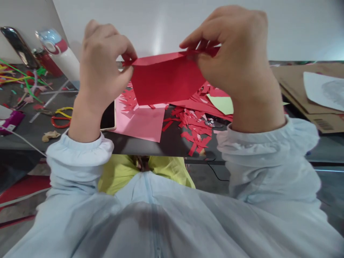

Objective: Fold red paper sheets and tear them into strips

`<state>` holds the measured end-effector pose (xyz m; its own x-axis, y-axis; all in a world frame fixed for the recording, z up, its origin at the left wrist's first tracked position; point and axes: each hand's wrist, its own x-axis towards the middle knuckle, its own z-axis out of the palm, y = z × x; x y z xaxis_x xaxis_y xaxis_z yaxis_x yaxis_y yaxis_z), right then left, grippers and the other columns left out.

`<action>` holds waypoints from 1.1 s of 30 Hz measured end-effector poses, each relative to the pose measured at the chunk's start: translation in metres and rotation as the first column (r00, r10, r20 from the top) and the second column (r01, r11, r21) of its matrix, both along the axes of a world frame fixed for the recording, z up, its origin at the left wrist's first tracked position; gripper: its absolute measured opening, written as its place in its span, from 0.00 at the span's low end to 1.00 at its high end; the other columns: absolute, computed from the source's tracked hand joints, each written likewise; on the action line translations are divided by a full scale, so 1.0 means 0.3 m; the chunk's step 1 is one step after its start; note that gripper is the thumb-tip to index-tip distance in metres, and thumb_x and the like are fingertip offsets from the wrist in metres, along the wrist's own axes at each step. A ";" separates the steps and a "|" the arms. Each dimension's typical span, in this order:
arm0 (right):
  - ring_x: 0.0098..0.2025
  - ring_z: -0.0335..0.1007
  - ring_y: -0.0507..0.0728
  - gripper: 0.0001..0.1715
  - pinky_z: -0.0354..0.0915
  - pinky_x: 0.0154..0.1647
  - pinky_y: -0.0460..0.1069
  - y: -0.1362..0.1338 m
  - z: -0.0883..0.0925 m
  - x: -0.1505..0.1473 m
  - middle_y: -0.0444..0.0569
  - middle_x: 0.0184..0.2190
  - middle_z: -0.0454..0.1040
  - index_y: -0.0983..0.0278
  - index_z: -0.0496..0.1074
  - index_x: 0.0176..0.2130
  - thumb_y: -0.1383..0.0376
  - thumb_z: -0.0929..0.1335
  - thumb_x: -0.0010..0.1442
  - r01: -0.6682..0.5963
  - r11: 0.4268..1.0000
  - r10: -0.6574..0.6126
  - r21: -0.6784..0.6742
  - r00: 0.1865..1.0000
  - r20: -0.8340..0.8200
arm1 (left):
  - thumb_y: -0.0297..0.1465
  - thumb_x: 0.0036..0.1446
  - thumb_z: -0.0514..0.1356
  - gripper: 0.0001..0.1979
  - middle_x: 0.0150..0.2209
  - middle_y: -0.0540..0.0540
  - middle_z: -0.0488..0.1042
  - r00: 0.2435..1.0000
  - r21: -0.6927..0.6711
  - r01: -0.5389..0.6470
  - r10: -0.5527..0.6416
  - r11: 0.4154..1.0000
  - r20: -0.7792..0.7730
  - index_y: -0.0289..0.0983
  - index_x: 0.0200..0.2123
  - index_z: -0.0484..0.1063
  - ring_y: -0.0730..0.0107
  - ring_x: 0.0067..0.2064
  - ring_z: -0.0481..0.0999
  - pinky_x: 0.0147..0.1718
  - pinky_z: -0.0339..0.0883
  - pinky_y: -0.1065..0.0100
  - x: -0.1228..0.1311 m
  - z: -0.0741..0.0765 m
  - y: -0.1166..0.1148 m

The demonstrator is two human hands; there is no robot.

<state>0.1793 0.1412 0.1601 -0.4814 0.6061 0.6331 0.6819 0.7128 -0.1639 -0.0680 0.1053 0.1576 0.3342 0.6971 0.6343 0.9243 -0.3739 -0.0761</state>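
A red sheet of paper point(166, 80) hangs above the table, its upper edge folded over into a narrow strip. My left hand point(103, 59) pinches the left end of that fold between thumb and fingers. At the other end, my right hand point(233, 53) grips the paper's upper right corner, and its palm hides part of the edge. Below the raised paper lies a pink sheet point(146, 125) with red scraps on it. Many cut red paper strips point(192, 125) are heaped to its right. A pale yellow-green paper piece point(221, 104) lies near my right wrist.
Scissors with red and yellow handles point(61, 117) lie left of my left wrist. A phone point(109, 116) is partly under that wrist. A white bottle point(60, 53) stands at the back left. Cardboard point(319, 118) and a drawing point(325, 89) are at right. A white wall point(161, 25) rises behind.
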 end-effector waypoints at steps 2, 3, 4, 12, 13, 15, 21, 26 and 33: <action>0.43 0.72 0.58 0.17 0.65 0.43 0.54 0.005 0.025 0.000 0.52 0.39 0.78 0.65 0.80 0.44 0.70 0.64 0.60 0.014 0.999 -0.014 0.041 1.000 0.020 | 0.28 0.56 0.58 0.10 0.36 0.49 0.74 1.000 0.006 0.024 -0.024 1.000 0.004 0.34 0.38 0.78 0.66 0.45 0.74 0.53 0.62 0.59 0.001 0.020 0.006; 0.45 0.72 0.59 0.18 0.65 0.44 0.54 0.006 0.035 -0.001 0.53 0.40 0.78 0.66 0.80 0.45 0.70 0.64 0.60 0.024 0.998 -0.026 0.065 0.999 0.027 | 0.28 0.55 0.58 0.11 0.36 0.50 0.74 0.999 0.013 0.032 -0.032 0.999 0.004 0.34 0.39 0.78 0.66 0.46 0.74 0.53 0.62 0.58 0.002 0.030 0.009; 0.48 0.71 0.60 0.19 0.64 0.47 0.55 0.008 0.043 -0.001 0.53 0.41 0.78 0.67 0.79 0.46 0.71 0.63 0.60 0.037 0.995 -0.040 0.094 0.999 0.031 | 0.29 0.55 0.58 0.11 0.36 0.50 0.74 1.000 0.024 0.030 -0.030 0.999 0.003 0.34 0.38 0.78 0.65 0.46 0.75 0.53 0.61 0.58 0.003 0.040 0.012; 0.53 0.67 0.62 0.31 0.60 0.53 0.61 0.004 0.034 -0.014 0.57 0.45 0.76 0.66 0.77 0.50 0.61 0.50 0.72 0.151 0.938 -0.191 0.312 0.976 0.102 | 0.31 0.57 0.59 0.09 0.39 0.51 0.73 0.996 0.136 -0.052 0.062 0.989 -0.071 0.33 0.39 0.75 0.64 0.51 0.73 0.54 0.62 0.57 -0.001 0.044 0.049; 0.52 0.67 0.62 0.33 0.61 0.51 0.61 0.003 0.021 -0.016 0.57 0.45 0.76 0.65 0.77 0.51 0.60 0.48 0.73 0.147 0.935 -0.194 0.323 0.974 0.116 | 0.31 0.57 0.60 0.09 0.40 0.49 0.72 0.994 0.156 -0.065 0.077 0.986 -0.073 0.34 0.39 0.76 0.63 0.51 0.72 0.53 0.63 0.56 -0.006 0.030 0.052; 0.50 0.68 0.62 0.36 0.61 0.48 0.60 0.002 -0.014 -0.021 0.57 0.45 0.77 0.63 0.76 0.51 0.58 0.46 0.72 0.138 0.940 -0.194 0.311 0.968 0.158 | 0.33 0.59 0.59 0.10 0.41 0.46 0.72 0.993 0.167 -0.074 0.089 0.983 -0.081 0.34 0.39 0.77 0.61 0.51 0.71 0.52 0.64 0.55 -0.018 -0.007 0.052; 0.46 0.67 0.62 0.33 0.60 0.40 0.58 -0.029 -0.161 -0.049 0.56 0.42 0.77 0.62 0.76 0.45 0.62 0.47 0.72 0.075 0.992 -0.107 0.106 0.931 0.350 | 0.32 0.66 0.51 0.13 0.41 0.44 0.75 0.983 -0.006 -0.098 0.096 0.995 -0.154 0.38 0.38 0.75 0.59 0.50 0.66 0.49 0.63 0.53 -0.051 -0.158 -0.009; 0.39 0.66 0.59 0.28 0.58 0.35 0.55 -0.109 -0.291 -0.063 0.54 0.37 0.76 0.63 0.75 0.40 0.69 0.50 0.70 -0.032 0.999 0.025 0.005 0.864 0.503 | 0.30 0.67 0.48 0.14 0.38 0.46 0.75 0.970 -0.104 -0.039 0.013 0.994 -0.241 0.42 0.33 0.72 0.60 0.46 0.66 0.46 0.62 0.54 -0.049 -0.307 -0.122; 0.35 0.62 0.57 0.20 0.52 0.27 0.52 -0.217 -0.448 -0.038 0.52 0.32 0.74 0.64 0.75 0.36 0.73 0.57 0.67 -0.193 0.981 0.164 -0.012 0.799 0.579 | 0.28 0.62 0.53 0.09 0.32 0.44 0.74 0.952 -0.212 0.014 -0.078 0.977 -0.295 0.40 0.33 0.74 0.57 0.40 0.68 0.37 0.63 0.56 -0.017 -0.467 -0.294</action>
